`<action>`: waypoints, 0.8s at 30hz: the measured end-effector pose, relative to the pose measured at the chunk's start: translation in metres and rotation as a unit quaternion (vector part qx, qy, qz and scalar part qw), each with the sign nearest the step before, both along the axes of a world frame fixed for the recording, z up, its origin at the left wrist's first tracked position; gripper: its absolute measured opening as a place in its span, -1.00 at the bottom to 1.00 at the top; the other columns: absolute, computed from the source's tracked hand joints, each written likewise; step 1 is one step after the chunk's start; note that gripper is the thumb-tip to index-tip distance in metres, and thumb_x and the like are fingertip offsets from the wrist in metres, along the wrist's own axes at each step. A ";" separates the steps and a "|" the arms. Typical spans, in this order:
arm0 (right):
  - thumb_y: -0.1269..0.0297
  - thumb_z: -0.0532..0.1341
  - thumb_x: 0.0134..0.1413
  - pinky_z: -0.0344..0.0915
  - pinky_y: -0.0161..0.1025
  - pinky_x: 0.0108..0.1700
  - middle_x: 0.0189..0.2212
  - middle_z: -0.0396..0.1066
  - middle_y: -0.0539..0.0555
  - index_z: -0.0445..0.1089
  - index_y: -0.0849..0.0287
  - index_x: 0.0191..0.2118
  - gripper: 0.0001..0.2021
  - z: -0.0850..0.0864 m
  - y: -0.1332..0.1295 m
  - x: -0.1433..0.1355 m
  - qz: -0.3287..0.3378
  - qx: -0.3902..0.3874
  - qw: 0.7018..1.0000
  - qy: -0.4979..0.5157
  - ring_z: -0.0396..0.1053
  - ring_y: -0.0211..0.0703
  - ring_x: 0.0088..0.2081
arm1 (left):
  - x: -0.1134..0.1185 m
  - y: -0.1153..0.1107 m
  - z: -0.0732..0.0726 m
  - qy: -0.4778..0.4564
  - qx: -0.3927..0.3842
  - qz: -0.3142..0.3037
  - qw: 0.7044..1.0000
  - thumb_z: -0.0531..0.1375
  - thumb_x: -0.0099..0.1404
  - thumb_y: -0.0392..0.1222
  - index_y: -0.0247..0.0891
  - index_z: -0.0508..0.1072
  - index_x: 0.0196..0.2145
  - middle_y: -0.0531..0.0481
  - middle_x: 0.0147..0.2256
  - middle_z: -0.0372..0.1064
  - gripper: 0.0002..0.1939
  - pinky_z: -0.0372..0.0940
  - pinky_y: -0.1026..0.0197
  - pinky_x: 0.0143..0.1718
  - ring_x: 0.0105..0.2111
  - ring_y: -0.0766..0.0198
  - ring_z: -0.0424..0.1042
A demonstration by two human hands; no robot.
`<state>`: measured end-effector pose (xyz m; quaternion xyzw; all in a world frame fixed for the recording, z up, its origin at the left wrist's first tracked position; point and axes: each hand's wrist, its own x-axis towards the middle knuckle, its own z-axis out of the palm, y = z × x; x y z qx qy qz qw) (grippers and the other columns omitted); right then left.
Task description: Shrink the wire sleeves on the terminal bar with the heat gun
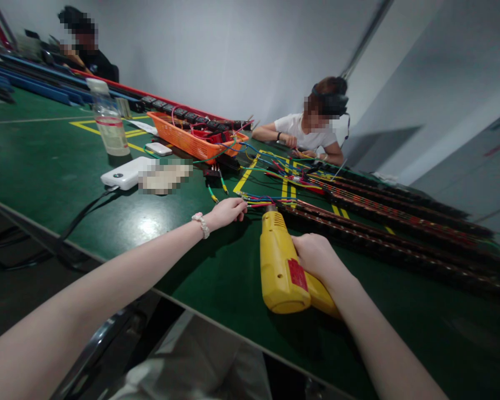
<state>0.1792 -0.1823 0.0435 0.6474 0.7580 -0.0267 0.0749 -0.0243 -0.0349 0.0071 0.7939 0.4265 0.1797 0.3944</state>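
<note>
My right hand is wrapped round the handle of a yellow heat gun, whose nozzle points away from me at a bundle of coloured wires. The nozzle tip is close to the wires; whether it touches them I cannot tell. With closed fingers my left hand pinches the near ends of this bundle, just left of the nozzle. The wires run right into a long dark strip lying on the table. Two green-and-yellow wire ends lie just beyond my left hand.
An orange basket of wired parts stands on the green table. Left are a bottle and a white power bank with a black cable. More dark strips lie right. One person works opposite; another sits far left.
</note>
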 end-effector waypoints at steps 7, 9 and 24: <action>0.31 0.00 -0.02 0.06 -0.17 -0.17 -0.34 0.42 0.11 0.35 0.18 -0.23 -0.74 -0.001 0.004 -0.010 0.042 0.014 0.999 -0.010 0.36 -0.04 -0.25 | 0.002 0.007 -0.001 -0.006 0.015 -0.011 1.000 -0.15 0.18 0.09 -0.36 0.27 -0.38 0.04 -0.49 0.30 -0.56 0.06 0.52 -0.57 -0.60 0.62 0.17; 0.30 0.02 -0.03 0.05 -0.17 -0.17 -0.34 0.42 0.11 0.35 0.19 -0.23 -0.75 -0.001 0.005 -0.014 0.053 0.018 0.998 -0.009 0.36 -0.04 -0.25 | 0.003 0.011 -0.001 -0.005 0.019 -0.024 1.000 -0.15 0.18 0.09 -0.36 0.26 -0.39 0.04 -0.49 0.29 -0.56 0.08 0.51 -0.56 -0.59 0.61 0.19; 0.32 0.06 -0.12 -0.08 -0.26 -0.25 -0.35 0.41 0.01 0.32 0.22 -0.39 -0.84 -0.002 0.026 -0.021 0.138 0.067 0.986 0.060 0.28 -0.28 -0.38 | 0.007 0.021 0.009 0.016 0.017 -0.015 1.000 -0.16 0.19 0.07 -0.37 0.33 -0.26 0.05 -0.48 0.26 -0.52 0.06 0.53 -0.52 -0.55 0.62 0.14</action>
